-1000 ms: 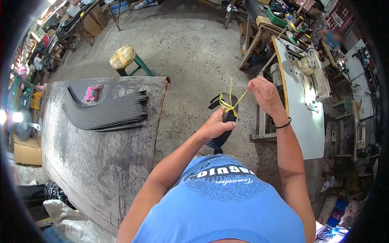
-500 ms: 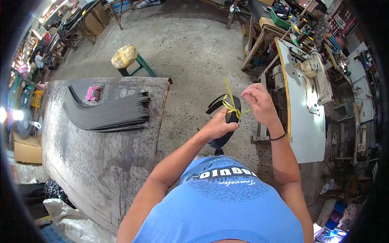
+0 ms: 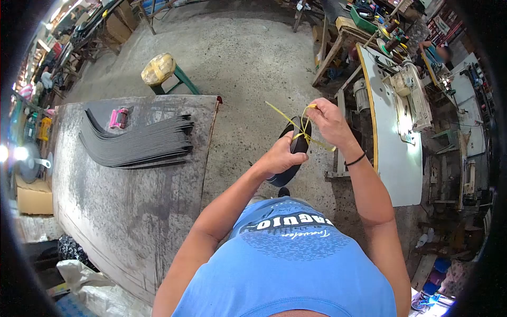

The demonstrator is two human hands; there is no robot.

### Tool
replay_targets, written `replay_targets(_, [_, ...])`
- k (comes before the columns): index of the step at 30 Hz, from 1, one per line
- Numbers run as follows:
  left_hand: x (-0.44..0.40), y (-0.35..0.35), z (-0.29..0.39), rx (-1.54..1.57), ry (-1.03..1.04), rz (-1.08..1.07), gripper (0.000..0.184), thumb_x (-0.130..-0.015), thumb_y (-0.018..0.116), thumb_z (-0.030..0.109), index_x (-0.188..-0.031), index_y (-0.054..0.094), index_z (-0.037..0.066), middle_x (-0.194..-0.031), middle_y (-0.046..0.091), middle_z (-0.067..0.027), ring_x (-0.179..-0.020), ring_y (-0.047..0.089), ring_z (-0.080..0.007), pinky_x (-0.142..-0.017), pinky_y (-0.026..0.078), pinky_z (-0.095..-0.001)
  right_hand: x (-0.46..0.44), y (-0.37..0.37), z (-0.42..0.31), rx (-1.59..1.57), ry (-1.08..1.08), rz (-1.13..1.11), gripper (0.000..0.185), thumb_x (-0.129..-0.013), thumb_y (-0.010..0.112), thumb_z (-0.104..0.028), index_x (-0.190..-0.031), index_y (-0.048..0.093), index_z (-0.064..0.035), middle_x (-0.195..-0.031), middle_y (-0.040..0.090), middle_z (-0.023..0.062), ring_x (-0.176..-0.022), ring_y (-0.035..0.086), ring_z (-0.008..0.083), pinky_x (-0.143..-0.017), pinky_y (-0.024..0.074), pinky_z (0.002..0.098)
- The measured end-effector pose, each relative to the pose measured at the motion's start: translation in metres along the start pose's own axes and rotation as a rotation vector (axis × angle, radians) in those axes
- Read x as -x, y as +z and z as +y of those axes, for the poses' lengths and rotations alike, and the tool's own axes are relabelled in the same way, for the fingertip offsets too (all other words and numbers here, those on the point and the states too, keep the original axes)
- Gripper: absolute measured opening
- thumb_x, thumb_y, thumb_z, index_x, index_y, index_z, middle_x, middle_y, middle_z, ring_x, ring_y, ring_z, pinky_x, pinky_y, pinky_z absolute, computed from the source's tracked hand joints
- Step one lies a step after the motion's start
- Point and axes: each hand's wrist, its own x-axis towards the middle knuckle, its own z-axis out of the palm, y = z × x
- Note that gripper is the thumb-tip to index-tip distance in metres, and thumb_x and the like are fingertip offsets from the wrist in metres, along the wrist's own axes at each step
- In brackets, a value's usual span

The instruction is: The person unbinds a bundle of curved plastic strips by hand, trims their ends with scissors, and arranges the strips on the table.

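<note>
Left hand (image 3: 285,157): curled around black bundle (image 3: 285,175). Right hand (image 3: 328,122): fingertips pinching yellow tie (image 3: 302,132). Handling: bundle best gripped firmly, tie drawn with even tension.

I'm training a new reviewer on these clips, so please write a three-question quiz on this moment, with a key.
1. What do the fingers of the right hand pinch?
2. True or false: the pink object lies on top of the strip stack.
3. The stool stands: A) under the table; B) beyond the table's far edge; C) on the table.

Key: 1. The yellow tie around the dark bundle. 2. False; it lies beside it. 3. B.
</note>
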Motion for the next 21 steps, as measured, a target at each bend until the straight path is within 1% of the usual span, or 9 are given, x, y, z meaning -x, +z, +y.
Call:
replay_targets(4, [-0.001,0.004,-0.002,-0.045,0.027,0.037,0.069,-0.07,0.073,0.023,-0.127,0.046,-0.004,-0.095,0.055,-0.0051,-0.08,0.053,-0.0123,-0.069,0.046,-0.0266,0.005,0.006,-0.008,-0.096,-0.056,0.172,0.021,-0.09,0.061,-0.02,-0.099,0.064,-0.0006,-0.102,0.06,0.0143,-0.089,0.061,0.0264,-0.081,0.0478,0.0338])
replay_targets(6, [-0.002,0.006,-0.003,-0.066,0.019,0.035,0.068,-0.07,0.073,0.023,-0.126,0.046,-0.004,-0.095,0.056,-0.0053,-0.082,0.053,-0.0124,-0.072,0.046,-0.027,0.005,0.001,-0.012,0.012,-0.247,0.24,0.023,-0.091,0.06,-0.025,-0.102,0.065,-0.0051,-0.114,0.057,0.0158,-0.105,0.058,0.0306,-0.091,0.0449,0.0384])
replay_targets(7, [-0.002,0.007,-0.003,-0.084,0.012,0.025,0.067,-0.069,0.074,0.023,-0.125,0.047,-0.004,-0.096,0.056,-0.0055,-0.085,0.053,-0.0126,-0.074,0.046,-0.0274,0.006,0.001,-0.013,0.012,-0.246,0.242,0.023,-0.091,0.06,-0.025,-0.102,0.065,-0.0051,-0.114,0.057,0.0158,-0.105,0.058,0.0306,-0.091,0.0449,0.0384])
replay_targets(9, [-0.002,0.009,-0.007,-0.038,-0.007,-0.01,0.066,-0.069,0.074,0.023,-0.123,0.048,-0.003,-0.097,0.056,-0.0056,-0.088,0.053,-0.0135,-0.077,0.045,-0.0283,0.011,0.0,-0.014,0.283,-0.264,-0.018,0.024,-0.09,0.059,-0.028,-0.101,0.067,-0.0079,-0.119,0.057,0.0163,-0.117,0.051,0.0336,-0.098,0.0403,0.04])
replay_targets(12, [-0.002,0.011,-0.005,-0.075,0.01,-0.012,0.06,-0.07,0.074,0.021,-0.119,0.049,-0.002,-0.095,0.056,-0.0051,-0.086,0.053,-0.014,-0.076,0.045,-0.0285,0.014,0.009,-0.014,0.499,-0.204,-0.107,0.023,-0.088,0.062,-0.029,-0.097,0.068,-0.0085,-0.122,0.056,0.0164,-0.118,0.051,0.0336,-0.098,0.0409,0.0402])
replay_targets(16, [-0.002,0.014,-0.012,-0.1,-0.065,-0.028,0.053,-0.073,0.073,0.019,-0.117,0.05,0.0,-0.092,0.056,-0.0048,-0.084,0.053,-0.0137,-0.075,0.046,-0.0288,0.009,0.012,-0.009,0.448,-0.367,-0.159,0.016,-0.085,0.065,-0.023,-0.088,0.066,-0.0072,-0.115,0.059,0.0154,-0.11,0.055,0.0327,-0.091,0.0448,0.0374])
replay_targets(18, [-0.002,0.014,-0.016,-0.049,-0.102,-0.027,0.051,-0.073,0.072,0.018,-0.116,0.05,0.0,-0.091,0.057,-0.0045,-0.083,0.054,-0.0137,-0.074,0.046,-0.0289,0.003,0.007,-0.014,0.013,-0.333,-0.027,0.009,-0.088,0.064,-0.015,-0.089,0.062,-0.006,-0.099,0.06,0.0079,-0.093,0.059,0.0225,-0.08,0.0467,0.0311])
replay_targets(19, [-0.001,0.014,-0.017,-0.077,-0.062,-0.01,0.05,-0.073,0.072,0.017,-0.115,0.05,0.0,-0.09,0.056,-0.004,-0.081,0.054,-0.0136,-0.073,0.046,-0.0282,0.002,0.004,-0.017,0.012,-0.334,-0.028,0.009,-0.088,0.064,-0.015,-0.089,0.062,-0.006,-0.099,0.06,0.0079,-0.093,0.059,0.0225,-0.08,0.0467,0.0311])
replay_targets(21, [-0.001,0.014,-0.019,-0.11,-0.022,0.004,0.049,-0.073,0.072,0.017,-0.115,0.051,0.001,-0.089,0.056,-0.0035,-0.079,0.054,-0.0135,-0.071,0.046,-0.0276,-0.001,-0.003,-0.02,-0.335,-0.122,0.244,0.007,-0.094,0.06,-0.012,-0.093,0.058,-0.005,-0.086,0.055,-0.0002,-0.082,0.053,0.0112,-0.074,0.0445,0.0248])
